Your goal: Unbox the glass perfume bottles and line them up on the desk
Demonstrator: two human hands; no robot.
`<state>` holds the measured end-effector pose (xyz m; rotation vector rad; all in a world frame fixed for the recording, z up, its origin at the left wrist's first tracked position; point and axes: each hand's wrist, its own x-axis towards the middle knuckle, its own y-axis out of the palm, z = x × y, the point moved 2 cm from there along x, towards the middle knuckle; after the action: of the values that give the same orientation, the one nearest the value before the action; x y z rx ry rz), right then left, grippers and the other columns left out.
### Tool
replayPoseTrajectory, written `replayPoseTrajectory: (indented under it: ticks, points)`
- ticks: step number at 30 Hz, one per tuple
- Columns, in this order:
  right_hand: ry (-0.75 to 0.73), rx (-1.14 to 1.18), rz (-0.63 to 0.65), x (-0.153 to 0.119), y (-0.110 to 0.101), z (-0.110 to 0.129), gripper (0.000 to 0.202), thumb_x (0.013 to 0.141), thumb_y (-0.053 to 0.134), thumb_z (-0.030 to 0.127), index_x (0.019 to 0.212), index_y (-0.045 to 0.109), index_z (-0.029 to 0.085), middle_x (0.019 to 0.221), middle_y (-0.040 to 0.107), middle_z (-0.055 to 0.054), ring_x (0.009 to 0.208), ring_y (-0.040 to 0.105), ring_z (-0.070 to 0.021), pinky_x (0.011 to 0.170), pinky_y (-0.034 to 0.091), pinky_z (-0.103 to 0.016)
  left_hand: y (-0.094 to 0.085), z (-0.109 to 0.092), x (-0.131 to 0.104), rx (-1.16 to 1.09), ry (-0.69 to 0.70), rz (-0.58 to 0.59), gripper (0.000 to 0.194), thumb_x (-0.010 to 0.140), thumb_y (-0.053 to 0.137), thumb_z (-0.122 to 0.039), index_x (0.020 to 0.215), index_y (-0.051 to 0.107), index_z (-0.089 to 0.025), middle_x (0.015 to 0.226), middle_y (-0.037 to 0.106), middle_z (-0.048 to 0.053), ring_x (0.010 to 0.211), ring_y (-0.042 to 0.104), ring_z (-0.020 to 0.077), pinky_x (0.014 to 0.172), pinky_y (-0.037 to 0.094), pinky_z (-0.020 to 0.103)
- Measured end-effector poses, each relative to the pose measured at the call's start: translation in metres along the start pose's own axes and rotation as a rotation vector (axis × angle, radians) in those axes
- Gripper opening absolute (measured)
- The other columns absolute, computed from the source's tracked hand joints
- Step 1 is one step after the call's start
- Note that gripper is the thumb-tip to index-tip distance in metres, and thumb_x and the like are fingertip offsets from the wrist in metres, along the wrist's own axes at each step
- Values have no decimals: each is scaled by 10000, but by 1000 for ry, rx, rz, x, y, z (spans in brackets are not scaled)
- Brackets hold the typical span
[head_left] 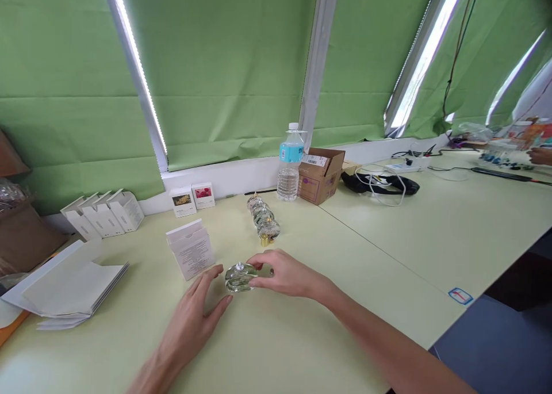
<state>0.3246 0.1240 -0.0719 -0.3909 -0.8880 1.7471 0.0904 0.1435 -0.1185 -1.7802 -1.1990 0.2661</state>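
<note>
A clear glass perfume bottle [240, 278] with a rounded body stands on the pale table in front of me. My right hand [280, 274] grips its right side between thumb and fingers. To the left of the bottle, my left hand [199, 308] has thumb and fingers apart, with nothing between them; its fingertips are close to the glass. Just behind my left hand stands a white printed carton [191, 250], its top flap raised. Beyond the bottle, several similar glass bottles [263, 214] form a row, with a gold cap [264, 240] at the near end.
Several open white cartons [103, 214] line the back left, beside two small picture boxes [183, 202]. Flat folded white card [73, 285] lies at left. A water bottle [288, 167], brown box [319, 176] and black pouch with cable [379, 183] stand along the back. Another person's hand [540, 155] shows far right.
</note>
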Motion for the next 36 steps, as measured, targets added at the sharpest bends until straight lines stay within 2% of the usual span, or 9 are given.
replayPoseTrajectory:
  ticks: [3, 6, 9, 12, 15, 24, 28, 32, 36]
  points:
    - [21, 56, -2, -1, 0, 3, 424, 889, 581, 460, 1244, 611, 230, 1115, 683, -61, 1005, 622, -221, 843, 478, -322, 3, 0, 1, -61, -19, 38, 499, 911, 501, -414, 1377, 381, -281, 1345, 564, 86, 1246, 532, 264, 1006, 472, 448]
    - [44, 24, -98, -3, -11, 2, 390, 959, 462, 426, 1284, 574, 241, 1195, 653, -54, 1094, 586, -218, 860, 480, -329, 5, -1, 2, -81, -19, 59, 464, 914, 493, -401, 1357, 420, -283, 1331, 579, 80, 1230, 546, 257, 1003, 476, 433]
    - [78, -114, -203, -6, -25, -3, 293, 943, 490, 366, 1162, 642, 243, 1165, 658, -44, 1109, 564, -224, 900, 461, -358, 5, -2, 3, -80, -8, 35, 393, 913, 492, -399, 1286, 495, -277, 1265, 624, 71, 1164, 589, 254, 948, 512, 408]
    - [80, -241, -130, -8, -30, -12, 191, 855, 619, 324, 1006, 692, 235, 1117, 664, -52, 1131, 538, -254, 943, 430, -391, 4, -3, 4, -70, 7, 16, 358, 914, 486, -410, 1240, 528, -267, 1215, 648, 73, 1123, 609, 257, 917, 523, 402]
    - [70, -349, -50, -9, -27, -22, 141, 785, 686, 267, 916, 703, 219, 1107, 655, -68, 1136, 523, -279, 951, 413, -406, 3, -2, 4, -59, 8, 23, 343, 916, 483, -416, 1224, 533, -273, 1202, 651, 62, 1121, 607, 249, 914, 520, 391]
    - [21, -459, -10, -5, -9, -30, 91, 777, 629, 129, 763, 682, 201, 875, 673, -63, 956, 591, -252, 853, 432, -352, 2, -3, 3, -85, 0, 35, 349, 922, 479, -399, 1247, 520, -282, 1206, 645, 58, 1118, 602, 241, 910, 519, 387]
    - [-35, -357, -100, -3, -9, -14, 69, 827, 608, 171, 814, 670, 198, 887, 683, -55, 962, 600, -239, 885, 436, -361, 0, -5, 2, -106, 21, 42, 334, 921, 488, -379, 1234, 528, -271, 1188, 651, 62, 1103, 604, 239, 908, 514, 384]
    - [-67, -92, -214, -5, -10, 12, 95, 876, 597, 247, 928, 675, 232, 960, 700, -15, 949, 623, -193, 853, 476, -320, -3, -8, 0, -123, 35, 76, 304, 922, 490, -370, 1214, 528, -292, 1176, 652, 25, 1083, 604, 206, 901, 508, 342]
    - [-125, 77, -292, -7, -4, 29, 134, 881, 600, 218, 987, 681, 233, 984, 708, -8, 925, 644, -164, 824, 503, -279, -2, -11, -1, -127, 59, 115, 301, 924, 492, -369, 1214, 513, -293, 1175, 642, 20, 1074, 597, 203, 906, 493, 338]
